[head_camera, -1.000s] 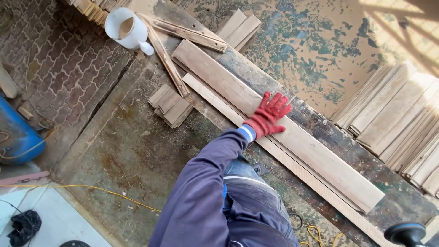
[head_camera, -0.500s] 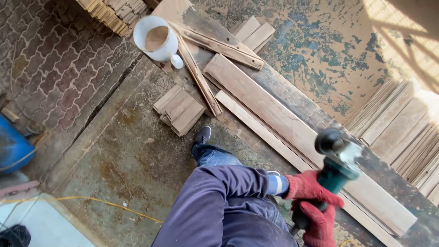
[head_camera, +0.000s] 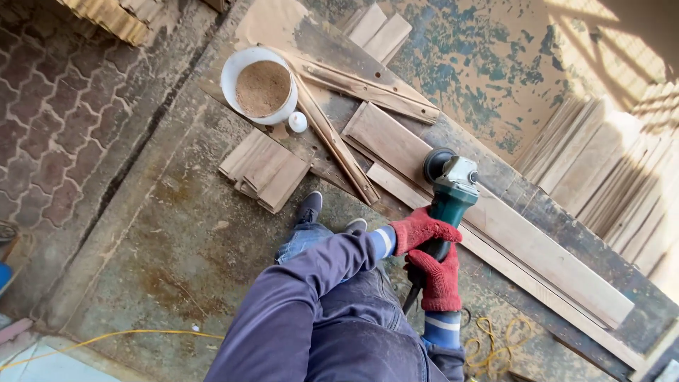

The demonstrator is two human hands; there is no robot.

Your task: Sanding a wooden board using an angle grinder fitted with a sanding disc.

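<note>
A teal and grey angle grinder (head_camera: 451, 185) rests with its round head on the near end of a long pale wooden plank (head_camera: 537, 251), which lies on a worn, dark bench. Both my hands wear red gloves. My left hand (head_camera: 421, 230) grips the grinder's body just behind the head. Directly below it, my right hand (head_camera: 440, 279) closes around the tool's rear handle. Thinner strips lie under and beside the plank.
A white bucket of brown sawdust (head_camera: 263, 86) stands at the bench's far end beside narrow slats (head_camera: 338, 145). Short boards (head_camera: 265, 170) are stacked on the concrete floor near my shoe (head_camera: 309, 209). More planks (head_camera: 608, 170) lean at right. A yellow cable (head_camera: 488, 345) coils below.
My left hand left the plank and joined the right on the grinder. Both then carried the tool up and left until its head came down on the plank's near end.
</note>
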